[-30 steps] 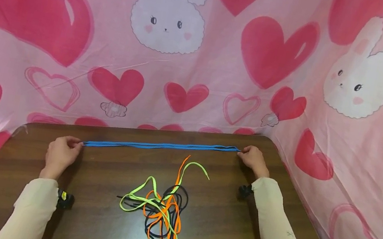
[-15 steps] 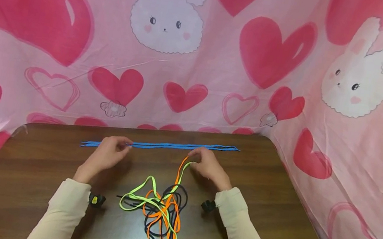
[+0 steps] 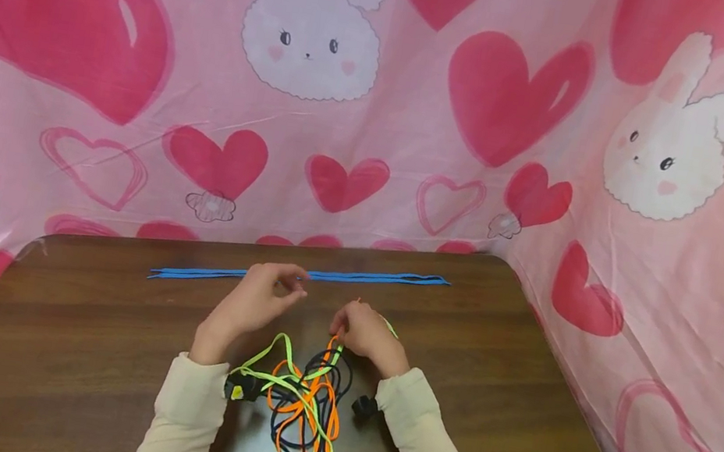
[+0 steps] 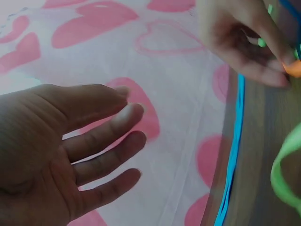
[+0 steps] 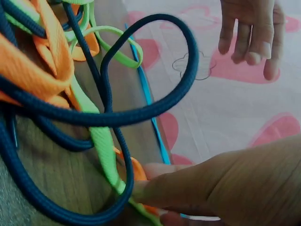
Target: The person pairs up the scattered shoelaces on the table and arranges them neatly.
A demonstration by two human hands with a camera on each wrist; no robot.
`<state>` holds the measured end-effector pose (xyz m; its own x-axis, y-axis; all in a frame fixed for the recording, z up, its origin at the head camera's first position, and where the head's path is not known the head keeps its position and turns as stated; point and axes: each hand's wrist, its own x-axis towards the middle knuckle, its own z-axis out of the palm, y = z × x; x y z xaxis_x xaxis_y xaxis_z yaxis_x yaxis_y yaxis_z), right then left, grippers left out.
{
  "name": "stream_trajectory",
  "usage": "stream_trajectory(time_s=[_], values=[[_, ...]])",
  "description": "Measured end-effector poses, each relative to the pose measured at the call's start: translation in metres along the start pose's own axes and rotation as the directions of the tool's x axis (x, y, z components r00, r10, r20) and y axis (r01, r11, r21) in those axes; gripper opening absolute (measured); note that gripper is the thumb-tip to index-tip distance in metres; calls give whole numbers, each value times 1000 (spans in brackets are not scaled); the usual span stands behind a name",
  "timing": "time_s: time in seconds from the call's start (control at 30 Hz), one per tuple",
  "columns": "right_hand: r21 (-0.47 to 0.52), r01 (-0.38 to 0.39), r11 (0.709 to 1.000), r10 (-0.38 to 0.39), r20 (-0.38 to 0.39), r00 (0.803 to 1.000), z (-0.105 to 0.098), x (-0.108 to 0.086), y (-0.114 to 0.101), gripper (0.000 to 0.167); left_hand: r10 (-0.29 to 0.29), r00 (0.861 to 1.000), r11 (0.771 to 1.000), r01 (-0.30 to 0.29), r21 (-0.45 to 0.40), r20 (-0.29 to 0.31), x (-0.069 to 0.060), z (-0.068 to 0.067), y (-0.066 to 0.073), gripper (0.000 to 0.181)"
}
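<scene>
Orange lace [image 5: 28, 70] is trailing from the right hand [image 3: 369, 334], which is pinching it, while the left hand [image 3: 258, 300] is hovering, fingers relaxed.

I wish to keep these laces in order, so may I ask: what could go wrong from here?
Pulling the orange lace, pinched by the right hand, could tighten the dark lace that loops across it. The green lace, close to that hand, might be dragged along. The left hand, near the blue strands, could brush them out of line.
</scene>
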<state>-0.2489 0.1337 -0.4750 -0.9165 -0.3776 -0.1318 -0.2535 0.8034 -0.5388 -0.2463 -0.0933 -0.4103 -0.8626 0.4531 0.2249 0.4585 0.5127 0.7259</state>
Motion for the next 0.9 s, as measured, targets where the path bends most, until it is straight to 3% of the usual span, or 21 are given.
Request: stream_trajectory(time_s=[0.13, 0.23, 0.47, 0.73, 0.9], values=[[-14, -48, 999, 49, 89, 995, 0, -7, -6, 15, -60, 997, 997, 62, -44, 45, -10, 6, 8, 30], [-52, -64, 997, 71, 162, 984, -2, -13, -11, 17, -103, 991, 994, 106, -30, 88, -17, 8, 9, 32], [-151, 64, 987, -25, 247, 969, -16, -31, -29, 20, -168, 974, 986, 169, 8, 150, -29, 5, 12, 34], [-208, 141, 968, -112, 144, 983, -41, -61, -56, 11, -109, 984, 992, 99, 77, 142, -32, 0, 43, 36], [-220, 240, 946, -242, 16, 970, -55, -76, -69, 5, -81, 986, 992, 66, 107, 143, -38, -5, 60, 33]])
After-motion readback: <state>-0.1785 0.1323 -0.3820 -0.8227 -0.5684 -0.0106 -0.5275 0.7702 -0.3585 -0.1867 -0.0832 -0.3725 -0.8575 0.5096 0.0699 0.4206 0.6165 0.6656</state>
